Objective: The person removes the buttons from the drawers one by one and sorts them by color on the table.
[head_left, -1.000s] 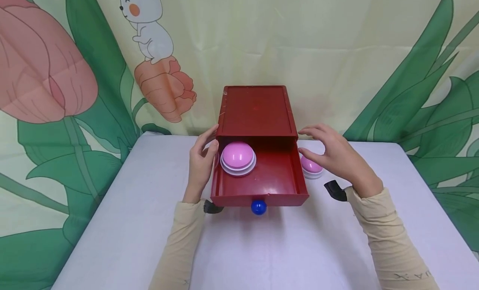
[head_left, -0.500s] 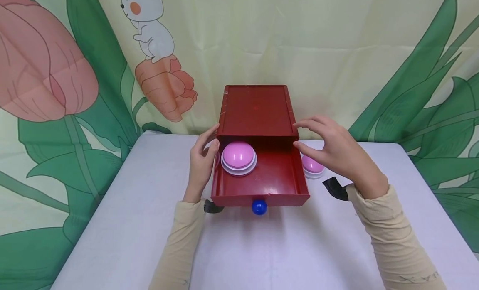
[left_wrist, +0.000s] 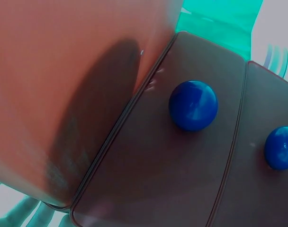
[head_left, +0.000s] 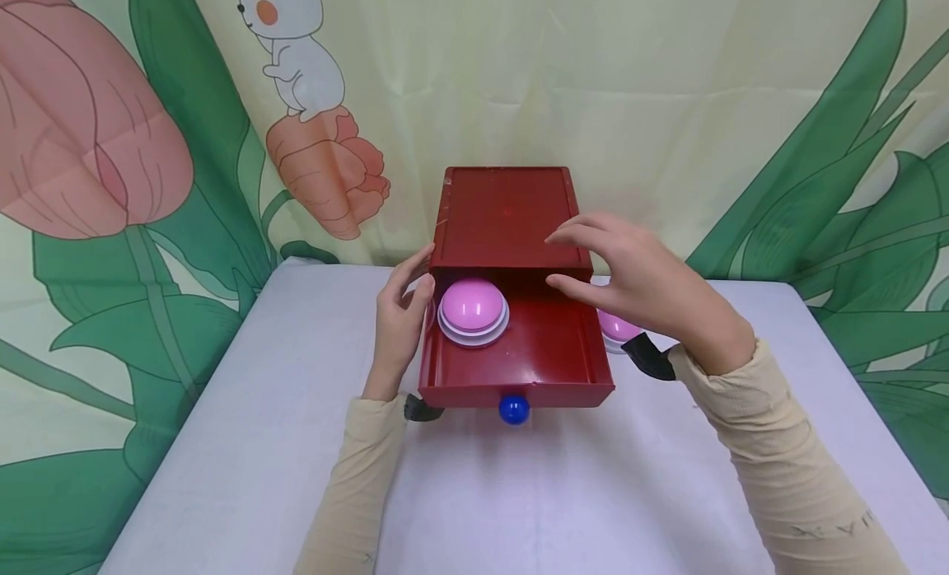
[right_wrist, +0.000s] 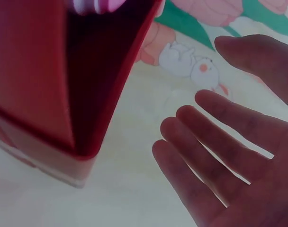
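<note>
Nearest to us, low in the middle of the head view, the blue knob (head_left: 513,409) sat on the front of the pulled-out red drawer (head_left: 519,369), and it had not shifted over the last second; the drawer stood just as far out as before. Our left hand (head_left: 400,324), left of centre, stayed flat against the cabinet's left side, fingers straight and thumb near the drawer's corner, bracing rather than gripping. In the left wrist view we saw only the drawer fronts and two blue knobs, not the fingers.

Further in, the pink dome with its white base (head_left: 473,311) rested untouched in the drawer's back left corner. What changed was our right hand (head_left: 638,282): it had risen from beside the drawer, right of centre, and swung leftward, so that its spread, lightly bent fingers now hung over the drawer's right rear part and the cabinet's front edge, holding nothing. The right wrist view confirmed the fingers wide and empty. The second pink dome (head_left: 614,328) lay on the white table (head_left: 222,443), outside the drawer's right wall, partly hidden under that wrist. We judged the hand was leaving that dome and heading for the red cabinet (head_left: 507,217) or the first dome.
</note>
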The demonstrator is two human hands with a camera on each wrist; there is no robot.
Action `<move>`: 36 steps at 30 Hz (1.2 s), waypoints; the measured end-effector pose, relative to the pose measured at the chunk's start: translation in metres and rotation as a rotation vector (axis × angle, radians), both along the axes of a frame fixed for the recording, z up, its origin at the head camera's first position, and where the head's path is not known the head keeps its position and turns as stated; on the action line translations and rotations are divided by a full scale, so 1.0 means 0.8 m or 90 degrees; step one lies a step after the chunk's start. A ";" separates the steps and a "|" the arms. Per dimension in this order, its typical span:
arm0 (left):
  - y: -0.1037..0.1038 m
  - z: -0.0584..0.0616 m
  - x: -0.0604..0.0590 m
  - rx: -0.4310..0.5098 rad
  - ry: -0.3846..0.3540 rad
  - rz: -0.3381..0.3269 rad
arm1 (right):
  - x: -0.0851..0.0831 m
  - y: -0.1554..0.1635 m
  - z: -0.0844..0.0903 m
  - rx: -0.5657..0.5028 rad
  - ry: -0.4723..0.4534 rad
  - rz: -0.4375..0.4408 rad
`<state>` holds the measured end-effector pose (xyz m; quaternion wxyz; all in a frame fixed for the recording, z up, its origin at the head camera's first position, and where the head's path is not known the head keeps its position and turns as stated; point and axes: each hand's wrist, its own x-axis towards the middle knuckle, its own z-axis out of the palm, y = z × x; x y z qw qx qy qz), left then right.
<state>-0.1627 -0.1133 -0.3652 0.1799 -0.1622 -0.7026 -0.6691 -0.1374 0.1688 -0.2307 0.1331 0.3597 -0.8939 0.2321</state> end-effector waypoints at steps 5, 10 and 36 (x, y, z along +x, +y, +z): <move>0.003 0.015 0.010 -0.004 -0.014 0.000 | -0.002 -0.013 0.007 0.032 -0.040 0.004; 0.006 0.036 0.024 -0.011 -0.013 -0.004 | -0.004 -0.024 0.011 0.084 -0.073 0.012; 0.005 0.037 0.026 -0.013 -0.013 -0.011 | -0.014 -0.081 -0.004 0.167 -0.058 0.123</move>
